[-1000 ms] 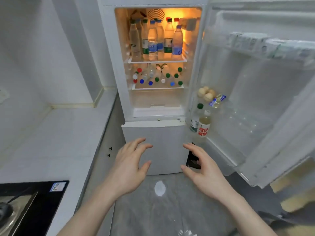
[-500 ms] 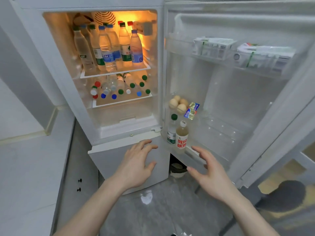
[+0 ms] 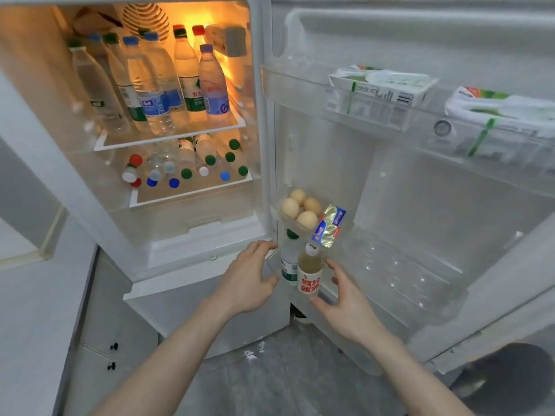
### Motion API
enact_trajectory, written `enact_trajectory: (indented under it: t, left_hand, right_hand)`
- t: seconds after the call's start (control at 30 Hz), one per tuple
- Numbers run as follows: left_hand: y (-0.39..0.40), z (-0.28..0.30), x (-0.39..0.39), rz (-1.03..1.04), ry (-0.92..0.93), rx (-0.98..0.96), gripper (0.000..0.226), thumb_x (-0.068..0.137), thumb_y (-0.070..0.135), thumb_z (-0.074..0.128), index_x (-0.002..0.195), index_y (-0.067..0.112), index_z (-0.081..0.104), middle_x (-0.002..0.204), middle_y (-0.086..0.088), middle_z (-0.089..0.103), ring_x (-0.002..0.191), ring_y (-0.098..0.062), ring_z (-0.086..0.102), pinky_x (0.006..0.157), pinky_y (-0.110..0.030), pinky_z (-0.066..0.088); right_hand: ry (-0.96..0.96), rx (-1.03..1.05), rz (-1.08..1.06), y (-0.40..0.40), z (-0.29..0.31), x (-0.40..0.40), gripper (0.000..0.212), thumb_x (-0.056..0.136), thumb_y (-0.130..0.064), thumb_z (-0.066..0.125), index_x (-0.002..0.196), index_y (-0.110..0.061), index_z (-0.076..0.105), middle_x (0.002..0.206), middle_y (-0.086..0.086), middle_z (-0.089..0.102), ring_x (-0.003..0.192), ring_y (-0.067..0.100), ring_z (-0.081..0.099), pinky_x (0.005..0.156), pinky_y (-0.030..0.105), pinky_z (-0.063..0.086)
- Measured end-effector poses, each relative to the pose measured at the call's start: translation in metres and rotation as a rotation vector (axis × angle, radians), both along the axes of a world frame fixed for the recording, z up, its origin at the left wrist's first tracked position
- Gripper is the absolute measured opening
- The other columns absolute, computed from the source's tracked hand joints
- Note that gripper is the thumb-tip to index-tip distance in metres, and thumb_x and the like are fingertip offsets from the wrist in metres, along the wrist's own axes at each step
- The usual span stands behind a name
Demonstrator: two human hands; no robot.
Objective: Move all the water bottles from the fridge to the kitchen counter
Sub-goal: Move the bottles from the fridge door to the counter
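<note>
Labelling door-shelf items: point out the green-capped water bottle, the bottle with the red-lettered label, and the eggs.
green-capped water bottle [image 3: 289, 267]: head view, on its label, low in the door.
bottle with the red-lettered label [image 3: 309, 280]: head view, on the white label.
eggs [image 3: 290, 208]: head view, on the left egg.

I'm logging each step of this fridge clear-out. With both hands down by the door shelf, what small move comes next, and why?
Probably the left hand closes round the green-capped water bottle in the door shelf. Both hands are open, that bottle stands nearest, and the right hand is by the yellow drink bottle, which looks like no water.
</note>
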State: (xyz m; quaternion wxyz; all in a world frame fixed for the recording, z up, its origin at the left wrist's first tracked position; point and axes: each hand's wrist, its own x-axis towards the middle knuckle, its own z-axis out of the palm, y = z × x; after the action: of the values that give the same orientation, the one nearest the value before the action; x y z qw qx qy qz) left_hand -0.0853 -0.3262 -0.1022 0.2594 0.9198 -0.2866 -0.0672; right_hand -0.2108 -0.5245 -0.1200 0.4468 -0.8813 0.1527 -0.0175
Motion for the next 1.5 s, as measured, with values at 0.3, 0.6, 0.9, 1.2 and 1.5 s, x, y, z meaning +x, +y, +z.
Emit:
enact_trajectory:
  t: [0.3,0.6,0.9,1.2,1.5]
  left_hand:
    - [-0.036,-0.006,0.065,-0.116,0.074,-0.001,0.066,0.092,0.032,0.065,0.149,0.025,0.034,0.144,0.0,0.044,0.129,-0.024,0.05,0.104,-0.036,0.043]
    - [-0.051,-0.023,0.091,-0.24,0.016,0.037,0.051,0.1,0.031,0.058,0.147,0.019,0.041,0.138,-0.006,0.052,0.12,-0.029,0.056,0.092,-0.036,0.046]
    - [-0.051,-0.032,0.093,-0.261,0.0,-0.016,0.036,0.101,0.041,0.056,0.125,0.015,0.051,0.115,-0.009,0.065,0.104,-0.031,0.062,0.076,-0.034,0.042]
    - [-0.015,-0.042,0.088,-0.287,-0.018,-0.105,0.023,0.099,0.039,0.06,0.116,0.025,0.052,0.103,0.006,0.062,0.088,-0.02,0.058,0.079,-0.041,0.05]
    - [0.02,-0.031,0.062,-0.216,-0.033,-0.256,0.029,0.101,0.041,0.057,0.126,0.03,0.052,0.125,0.011,0.063,0.104,-0.017,0.064,0.087,-0.042,0.055]
  right_hand:
    - [0.044,0.016,-0.149,0.007,0.0,0.046,0.064,0.096,-0.028,0.069,0.15,-0.026,0.034,0.125,-0.017,0.043,0.111,0.001,0.045,0.083,0.014,0.033]
    - [0.021,-0.059,-0.323,0.024,-0.021,0.083,0.028,0.099,-0.032,0.065,0.121,-0.013,0.063,0.117,0.012,0.069,0.11,0.032,0.065,0.085,0.037,0.052]
    - [-0.04,-0.041,-0.417,0.033,-0.032,0.079,0.032,0.098,-0.023,0.066,0.128,-0.013,0.057,0.125,0.011,0.064,0.115,0.029,0.06,0.083,0.027,0.038]
    - [-0.162,-0.064,-0.399,0.043,-0.042,0.064,0.026,0.094,-0.017,0.072,0.118,-0.024,0.065,0.114,-0.009,0.063,0.098,0.015,0.061,0.083,0.031,0.047]
    - [-0.119,-0.118,-0.265,0.044,-0.029,0.063,0.015,0.094,-0.012,0.069,0.108,-0.016,0.069,0.11,-0.005,0.069,0.101,0.019,0.063,0.08,0.03,0.052]
